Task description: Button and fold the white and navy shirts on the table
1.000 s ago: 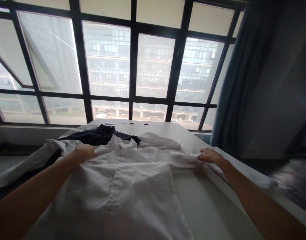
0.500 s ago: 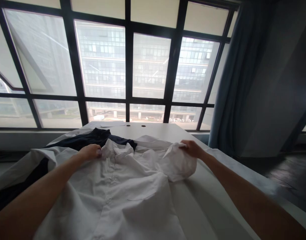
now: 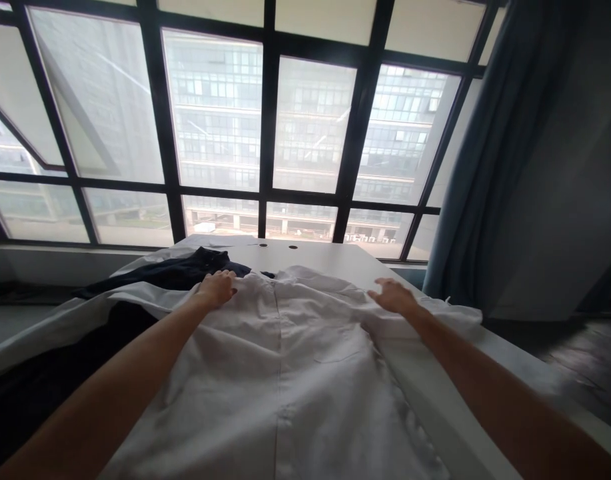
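Note:
A white button-up shirt lies spread front-up on a white table. My left hand rests on the shirt's left shoulder near the collar, fingers lying flat on the cloth. My right hand lies over the right shoulder, fingers stretched forward and apart, holding nothing. The right sleeve trails toward the table's right edge. A dark navy garment lies beyond and to the left of the shirt, partly under it.
Two small round holes sit in the tabletop near its far edge. A large black-framed window fills the wall behind. A blue-grey curtain hangs at the right, over a dark floor.
My right hand let go of the bunched right sleeve and now lies open on the shoulder. The shirt is flatter and smoother. My left hand shifted slightly up toward the collar.

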`<action>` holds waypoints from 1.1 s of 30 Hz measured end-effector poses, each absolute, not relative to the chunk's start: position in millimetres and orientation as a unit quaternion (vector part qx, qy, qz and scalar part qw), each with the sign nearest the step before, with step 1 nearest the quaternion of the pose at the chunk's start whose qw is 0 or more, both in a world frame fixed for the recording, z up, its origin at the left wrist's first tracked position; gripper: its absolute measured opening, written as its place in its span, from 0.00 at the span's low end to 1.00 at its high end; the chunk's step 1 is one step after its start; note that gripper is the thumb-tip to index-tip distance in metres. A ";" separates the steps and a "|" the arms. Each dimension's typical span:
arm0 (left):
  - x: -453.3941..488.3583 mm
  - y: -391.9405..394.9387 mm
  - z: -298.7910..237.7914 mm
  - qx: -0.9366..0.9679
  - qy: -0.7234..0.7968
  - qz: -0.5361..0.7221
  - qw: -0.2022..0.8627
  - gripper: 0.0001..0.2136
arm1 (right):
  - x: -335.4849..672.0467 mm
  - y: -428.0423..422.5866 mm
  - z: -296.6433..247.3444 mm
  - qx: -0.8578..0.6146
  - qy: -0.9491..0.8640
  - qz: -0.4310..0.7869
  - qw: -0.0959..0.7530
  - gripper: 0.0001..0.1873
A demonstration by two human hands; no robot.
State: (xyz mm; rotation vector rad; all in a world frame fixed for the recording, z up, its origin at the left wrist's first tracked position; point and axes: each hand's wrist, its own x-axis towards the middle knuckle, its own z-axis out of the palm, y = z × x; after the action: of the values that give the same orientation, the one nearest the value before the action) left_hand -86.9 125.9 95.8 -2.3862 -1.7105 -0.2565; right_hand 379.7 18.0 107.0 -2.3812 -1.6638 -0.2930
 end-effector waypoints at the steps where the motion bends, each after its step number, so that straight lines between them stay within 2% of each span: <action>1: -91.9 125.0 92.9 -0.800 -0.589 -0.068 0.093 0.22 | 348.8 17.5 101.0 -0.763 -0.634 -0.055 0.108 0.28; 3: -103.0 120.4 88.1 -0.782 -0.615 -0.045 0.092 0.29 | 300.4 14.4 87.1 -0.678 -0.728 0.002 0.098 0.35; 5: -111.8 110.0 83.8 -0.769 -0.624 -0.054 0.124 0.33 | 273.1 10.7 72.1 -0.644 -0.759 0.060 0.068 0.47; 7: -115.8 92.7 78.9 -0.783 -0.599 -0.077 0.150 0.33 | 264.4 9.2 59.1 -0.643 -0.756 0.116 0.036 0.57; 9: -115.5 69.8 72.7 -0.829 -0.541 -0.078 0.121 0.30 | 267.6 10.1 50.6 -0.645 -0.749 0.150 0.018 0.62; 14: -109.5 6.8 54.1 -0.911 -0.409 0.004 -0.041 0.35 | 285.7 11.0 45.1 -0.636 -0.753 0.167 0.003 0.66; 21: -106.3 -63.9 44.9 -0.881 -0.469 0.022 -0.050 0.30 | 297.8 -15.7 40.4 -0.642 -0.751 0.156 -0.014 0.63; 25: -102.2 -89.4 54.9 -0.898 -0.434 0.019 -0.065 0.32 | 300.9 -27.7 58.5 -0.630 -0.759 0.167 -0.016 0.65; 27: -95.4 -88.4 64.5 -0.906 -0.417 0.015 -0.076 0.28 | 295.5 -25.7 73.1 -0.626 -0.764 0.151 -0.033 0.59; 29: -83.7 -76.0 74.2 -0.902 -0.425 0.008 -0.074 0.25 | 282.4 -18.0 86.2 -0.630 -0.767 0.114 -0.025 0.44; 31: -68.1 -54.1 80.6 -0.888 -0.456 -0.015 -0.058 0.24 | 261.8 -6.3 93.8 -0.637 -0.767 0.063 0.030 0.31; 33: -51.2 -26.7 81.8 -0.871 -0.486 -0.065 -0.023 0.20 | 236.8 6.6 94.7 -0.628 -0.771 0.008 0.102 0.25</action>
State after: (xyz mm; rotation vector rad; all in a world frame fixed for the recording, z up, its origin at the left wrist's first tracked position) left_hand -51.2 -26.7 81.8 -2.7775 -1.5513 -0.2063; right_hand 236.8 6.6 94.7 -1.8541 -2.2772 0.0232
